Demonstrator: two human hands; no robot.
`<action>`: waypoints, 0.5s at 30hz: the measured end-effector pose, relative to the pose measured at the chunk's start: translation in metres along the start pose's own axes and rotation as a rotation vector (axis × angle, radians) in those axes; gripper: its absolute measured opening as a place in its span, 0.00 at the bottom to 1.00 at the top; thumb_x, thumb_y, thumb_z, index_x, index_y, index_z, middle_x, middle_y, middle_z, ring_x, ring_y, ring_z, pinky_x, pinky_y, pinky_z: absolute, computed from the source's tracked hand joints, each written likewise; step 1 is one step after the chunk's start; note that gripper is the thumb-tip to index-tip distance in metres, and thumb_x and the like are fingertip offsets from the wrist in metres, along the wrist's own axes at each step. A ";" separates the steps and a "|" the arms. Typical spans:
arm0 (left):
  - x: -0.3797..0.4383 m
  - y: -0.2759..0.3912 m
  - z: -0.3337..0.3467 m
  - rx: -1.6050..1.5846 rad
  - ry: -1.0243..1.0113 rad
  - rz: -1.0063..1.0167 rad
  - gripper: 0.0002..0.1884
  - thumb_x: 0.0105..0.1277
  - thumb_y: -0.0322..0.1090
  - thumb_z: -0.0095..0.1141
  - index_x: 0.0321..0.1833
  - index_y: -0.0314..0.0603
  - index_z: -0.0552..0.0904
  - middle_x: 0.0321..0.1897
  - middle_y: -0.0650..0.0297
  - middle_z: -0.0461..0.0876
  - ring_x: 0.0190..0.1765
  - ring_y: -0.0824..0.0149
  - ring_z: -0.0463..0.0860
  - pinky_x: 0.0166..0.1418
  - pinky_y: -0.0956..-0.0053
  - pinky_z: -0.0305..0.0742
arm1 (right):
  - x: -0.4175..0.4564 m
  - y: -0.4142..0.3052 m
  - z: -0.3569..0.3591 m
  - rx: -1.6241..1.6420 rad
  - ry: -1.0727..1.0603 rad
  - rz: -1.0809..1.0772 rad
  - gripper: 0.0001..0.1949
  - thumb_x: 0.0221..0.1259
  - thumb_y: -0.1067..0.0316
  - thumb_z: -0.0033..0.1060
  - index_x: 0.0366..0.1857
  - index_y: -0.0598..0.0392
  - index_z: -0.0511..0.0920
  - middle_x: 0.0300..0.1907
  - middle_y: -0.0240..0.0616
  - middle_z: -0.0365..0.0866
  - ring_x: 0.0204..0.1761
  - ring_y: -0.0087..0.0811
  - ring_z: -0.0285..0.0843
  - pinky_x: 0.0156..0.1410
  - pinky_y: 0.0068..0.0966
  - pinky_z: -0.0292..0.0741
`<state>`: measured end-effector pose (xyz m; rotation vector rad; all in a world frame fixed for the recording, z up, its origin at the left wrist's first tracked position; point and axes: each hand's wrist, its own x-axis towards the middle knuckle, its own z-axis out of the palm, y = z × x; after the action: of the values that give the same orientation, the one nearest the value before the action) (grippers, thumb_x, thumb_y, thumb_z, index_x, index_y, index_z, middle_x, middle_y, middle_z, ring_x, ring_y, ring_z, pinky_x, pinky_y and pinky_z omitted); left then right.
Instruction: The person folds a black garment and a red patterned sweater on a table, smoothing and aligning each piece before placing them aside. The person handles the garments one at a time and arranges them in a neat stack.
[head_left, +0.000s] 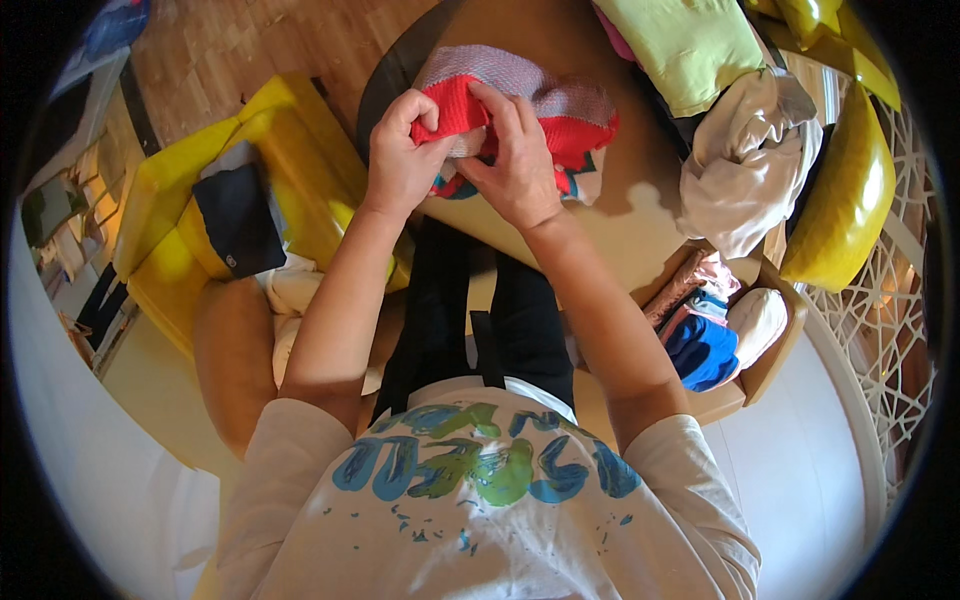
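A knitted garment (517, 79) in red, grey-lilac and patterned wool lies bunched on a round brown table (645, 217) before me. My left hand (409, 146) pinches the left end of its red ribbed band, thumb over the edge. At the band's right end, my right hand (514, 154) grips it between fingers and thumb. Between both hands the band is raised and stretched flat. Part of the pale and multicoloured knit beneath is hidden by my hands.
Folded light-green cloth (682, 52) and a crumpled beige garment (750, 157) lie at the right. Rolled clothes (701, 337) sit on a tan seat at lower right. To the left, a yellow armchair (300, 150) holds a dark folded garment (236, 221).
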<state>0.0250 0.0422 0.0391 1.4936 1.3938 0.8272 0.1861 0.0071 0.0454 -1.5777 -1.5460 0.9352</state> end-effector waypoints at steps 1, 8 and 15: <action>-0.004 0.001 -0.002 0.037 -0.013 -0.006 0.16 0.56 0.19 0.68 0.34 0.40 0.70 0.29 0.63 0.69 0.34 0.66 0.71 0.42 0.72 0.74 | 0.001 0.003 0.003 -0.065 0.012 -0.031 0.36 0.44 0.69 0.75 0.66 0.50 0.75 0.51 0.45 0.78 0.54 0.51 0.78 0.61 0.45 0.75; -0.045 -0.034 -0.005 0.384 -0.140 0.027 0.10 0.63 0.27 0.67 0.42 0.39 0.77 0.38 0.53 0.78 0.42 0.45 0.82 0.46 0.55 0.78 | -0.009 0.016 0.016 -0.407 -0.121 -0.080 0.29 0.51 0.69 0.71 0.62 0.51 0.77 0.52 0.45 0.80 0.56 0.52 0.77 0.65 0.46 0.75; -0.053 -0.047 -0.009 0.738 -0.235 0.073 0.12 0.61 0.34 0.69 0.44 0.38 0.82 0.47 0.50 0.78 0.50 0.43 0.81 0.54 0.52 0.78 | -0.002 0.032 -0.063 -0.529 0.139 -0.160 0.19 0.56 0.71 0.68 0.53 0.53 0.81 0.55 0.46 0.79 0.55 0.50 0.76 0.63 0.44 0.74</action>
<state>-0.0082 -0.0106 0.0048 2.1211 1.5471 0.1454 0.2571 0.0044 0.0466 -1.7902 -1.8825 0.3289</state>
